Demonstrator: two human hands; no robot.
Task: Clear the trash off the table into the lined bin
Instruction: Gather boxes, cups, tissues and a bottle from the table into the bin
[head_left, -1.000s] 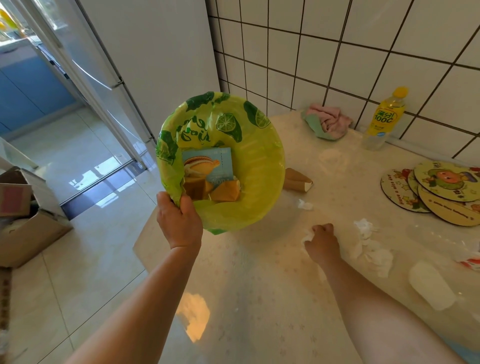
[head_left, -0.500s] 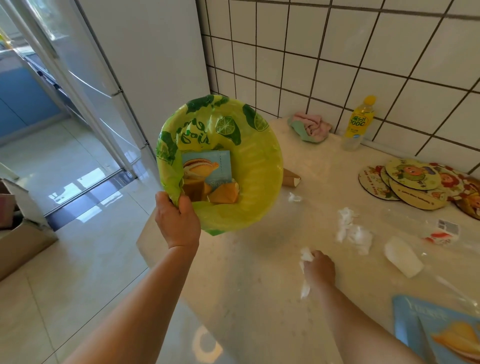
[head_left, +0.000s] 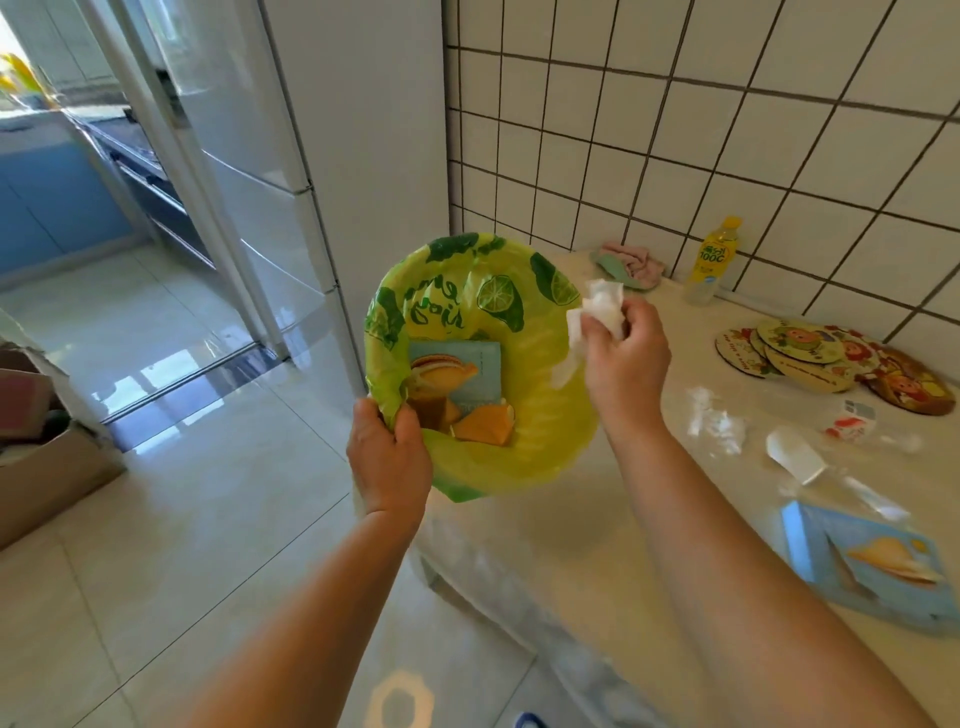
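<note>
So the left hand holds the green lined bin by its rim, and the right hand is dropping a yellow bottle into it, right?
Not quite. The head view shows the right hand pinching a crumpled white tissue over the bin, not a bottle. The yellow bottle stands on the table by the tiled wall. The left hand does hold the rim.

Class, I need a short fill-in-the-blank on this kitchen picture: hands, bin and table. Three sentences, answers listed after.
1. The right hand grips a crumpled white ____ above the bin.
2. The left hand holds the rim of the bin, whose liner is ____ with lime prints.
3. The yellow-capped bottle stands upright against the tiled ____.

Missing words: tissue; green; wall
</note>
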